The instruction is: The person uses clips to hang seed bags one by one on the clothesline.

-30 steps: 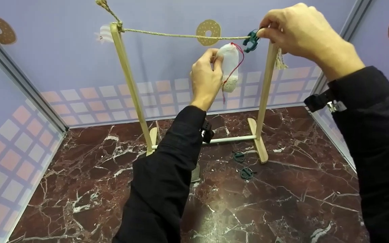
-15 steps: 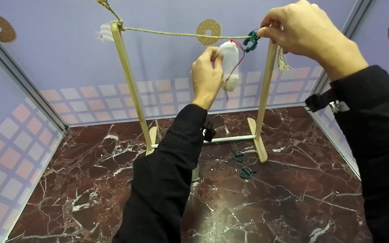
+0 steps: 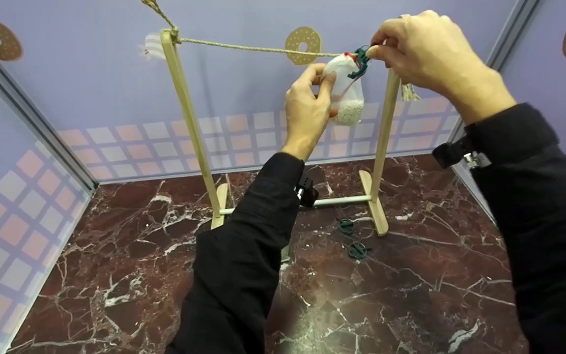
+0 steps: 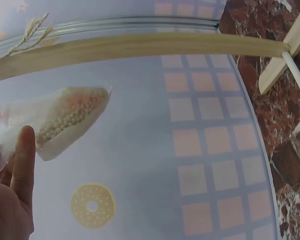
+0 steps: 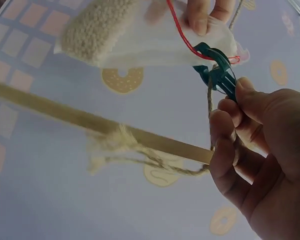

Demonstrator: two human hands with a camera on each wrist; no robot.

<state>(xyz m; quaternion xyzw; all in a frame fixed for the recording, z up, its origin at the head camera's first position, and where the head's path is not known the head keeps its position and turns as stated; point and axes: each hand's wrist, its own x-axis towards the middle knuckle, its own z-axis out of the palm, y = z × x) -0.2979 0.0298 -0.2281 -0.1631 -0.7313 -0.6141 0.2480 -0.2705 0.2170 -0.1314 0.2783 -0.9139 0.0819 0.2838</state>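
Lavender walls (image 3: 248, 88) with doughnut prints (image 3: 294, 41) and checks (image 3: 239, 143) border a glossy, white-veined dark-red surface (image 3: 396, 295).

marbled surface (image 3: 401, 305): wooden stand (image 3: 385, 128), two green clips (image 3: 357, 250)

Kinda cramped up top
At right, the rope (image 3: 243, 47) is hemmed in by clip (image 5: 220, 79), bag (image 3: 348, 98), left hand (image 3: 310, 105), right hand (image 3: 425, 54); farther left, room's left below it.

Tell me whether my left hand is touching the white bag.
Touching. The head view shows the left hand pinching the white bag at its edge, thumb laid over the near side.
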